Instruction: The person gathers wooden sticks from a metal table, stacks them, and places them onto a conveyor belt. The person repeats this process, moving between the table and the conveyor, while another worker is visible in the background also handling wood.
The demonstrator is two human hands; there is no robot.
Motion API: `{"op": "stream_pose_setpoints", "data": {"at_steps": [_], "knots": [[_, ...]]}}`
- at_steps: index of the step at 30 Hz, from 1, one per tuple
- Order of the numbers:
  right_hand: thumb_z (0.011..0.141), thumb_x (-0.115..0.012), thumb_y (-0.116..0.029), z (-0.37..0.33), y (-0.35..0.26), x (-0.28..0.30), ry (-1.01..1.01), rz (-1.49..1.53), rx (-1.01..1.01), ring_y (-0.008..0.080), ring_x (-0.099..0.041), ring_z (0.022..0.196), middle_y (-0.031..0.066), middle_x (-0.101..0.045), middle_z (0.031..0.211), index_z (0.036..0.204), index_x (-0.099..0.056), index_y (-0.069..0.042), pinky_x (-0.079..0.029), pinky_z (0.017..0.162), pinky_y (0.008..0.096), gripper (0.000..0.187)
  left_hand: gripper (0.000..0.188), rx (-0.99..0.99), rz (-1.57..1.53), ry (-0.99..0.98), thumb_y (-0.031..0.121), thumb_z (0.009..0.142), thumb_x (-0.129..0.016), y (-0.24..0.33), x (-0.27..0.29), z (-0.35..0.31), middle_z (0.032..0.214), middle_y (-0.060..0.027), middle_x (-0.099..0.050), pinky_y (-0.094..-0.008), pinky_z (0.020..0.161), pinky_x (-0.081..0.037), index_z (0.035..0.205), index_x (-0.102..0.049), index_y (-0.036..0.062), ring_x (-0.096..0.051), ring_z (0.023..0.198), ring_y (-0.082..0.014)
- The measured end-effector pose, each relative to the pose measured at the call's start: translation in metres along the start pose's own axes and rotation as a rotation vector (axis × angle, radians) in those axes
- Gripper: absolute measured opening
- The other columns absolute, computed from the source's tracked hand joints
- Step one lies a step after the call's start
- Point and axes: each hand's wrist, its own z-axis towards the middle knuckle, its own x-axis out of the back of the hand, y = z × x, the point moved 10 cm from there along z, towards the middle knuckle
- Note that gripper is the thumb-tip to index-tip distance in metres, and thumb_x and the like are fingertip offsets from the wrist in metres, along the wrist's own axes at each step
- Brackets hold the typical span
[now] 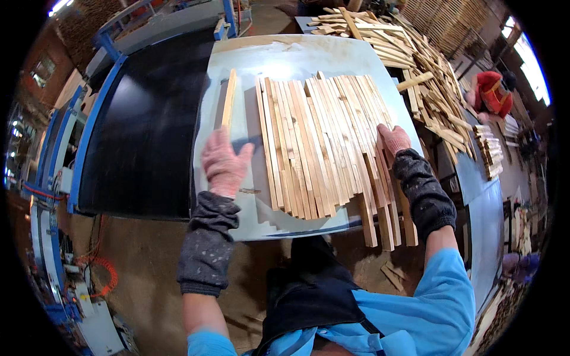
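Note:
A row of pale wooden strips (314, 148) lies side by side on a smooth light-coloured table (261, 53). Several strips at its right side jut past the front edge. To the left, a single wooden strip (229, 98) lies apart from the row. My left hand (224, 163), in a pinkish work glove, is at that strip's near end with fingers stretched and thumb spread; whether it touches the strip is hard to tell. At the row's right edge my right hand (394, 139), gloved alike, has its fingers bent over the outer strips.
A black flat surface (148, 124) with a blue machine frame (95, 136) adjoins the table's left side. Beyond its right side is a big heap of loose wooden strips (415, 77). A person in red (491, 95) is at the far right. Wood scraps (393, 276) lie on the floor.

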Motion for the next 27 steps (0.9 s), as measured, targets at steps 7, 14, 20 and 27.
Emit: {"op": "stream_pose_setpoints", "data": {"at_steps": [7, 14, 20, 27], "knots": [[0.092, -0.066, -0.068, -0.015, 0.0, -0.003, -0.038, 0.111, -0.044, 0.0423, -0.066, 0.128, 0.0323, -0.066, 0.137, 0.136, -0.064, 0.009, -0.05, 0.112, 0.0455, 0.089, 0.057, 0.178, -0.556, -0.399, 0.04, 0.1, -0.07, -0.01, -0.061, -0.026, 0.118, -0.0202, -0.075, -0.0387, 0.1, -0.053, 0.141, -0.063, 0.0011, -0.071, 0.109, -0.0295], [0.092, -0.065, -0.069, 0.009, 0.015, -0.016, -0.059, 0.11, 0.014, 0.0403, -0.07, 0.122, 0.0302, -0.071, 0.129, 0.132, -0.066, 0.009, -0.053, 0.108, 0.0456, 0.087, 0.048, 0.184, -0.617, -0.293, 0.036, 0.096, -0.076, 0.026, -0.091, -0.044, 0.117, -0.0179, -0.076, -0.0434, 0.098, -0.054, 0.133, -0.069, 0.0058, -0.072, 0.11, -0.0337], [0.091, -0.068, -0.069, 0.037, 0.016, -0.028, -0.124, 0.164, 0.089, 0.0397, -0.074, 0.11, 0.0273, -0.075, 0.118, 0.126, -0.069, 0.006, -0.057, 0.101, 0.0469, 0.083, 0.051, 0.223, -0.49, -0.244, 0.031, 0.096, -0.077, 0.057, -0.099, -0.061, 0.12, -0.0145, -0.076, -0.0386, 0.099, -0.055, 0.138, -0.066, 0.0036, -0.073, 0.109, -0.0238], [0.089, -0.072, -0.066, 0.062, 0.029, -0.032, -0.159, 0.214, 0.358, 0.0384, -0.076, 0.106, 0.0252, -0.077, 0.112, 0.118, -0.072, 0.003, -0.058, 0.097, 0.0458, 0.075, 0.084, 0.373, -0.058, -0.097, 0.047, 0.082, -0.087, 0.095, -0.106, -0.09, 0.134, -0.0199, -0.067, -0.0468, 0.107, -0.052, 0.144, -0.053, 0.0038, -0.065, 0.123, -0.0351]]}}
